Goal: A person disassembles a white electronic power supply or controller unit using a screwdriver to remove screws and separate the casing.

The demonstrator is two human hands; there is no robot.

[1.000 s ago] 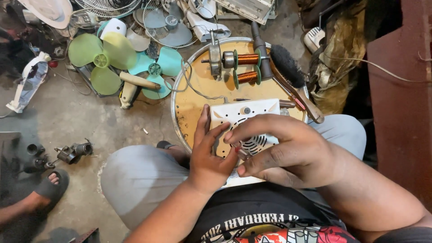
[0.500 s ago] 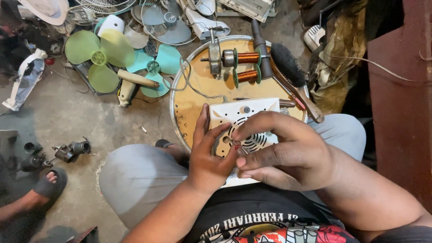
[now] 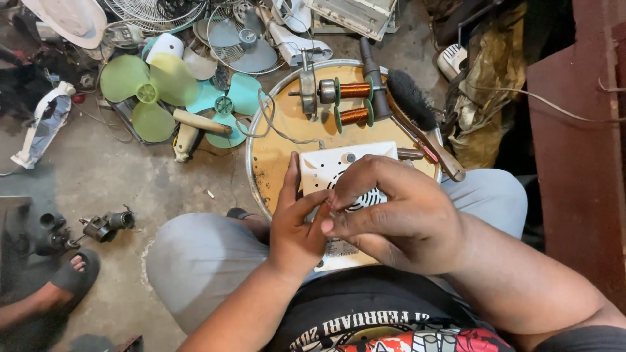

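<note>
Hardly anything has shifted since a moment ago: both hands stay bunched over the white vented housing (image 3: 339, 168), with only the right fingers curled a little tighter toward the left thumb.

His left hand (image 3: 295, 225) reaches up from below, the index finger stretched straight along the housing's left edge and the thumb angled in to meet the other hand. It is partly open, steadying rather than clenching. His right hand (image 3: 398, 215) arches over the grille from the right, wrist bent, fingers drawn together in a pinch at the point where the two hands touch. Whatever sits between those fingertips is too small to make out.

That housing rests on his lap, its far end lying on the round metal tray (image 3: 261, 156), whose wooden face carries two copper wire coils (image 3: 355, 104) and a black brush (image 3: 411, 98). Green fan blades (image 3: 147, 94) lie on the concrete floor (image 3: 130, 189) to the left.
</note>
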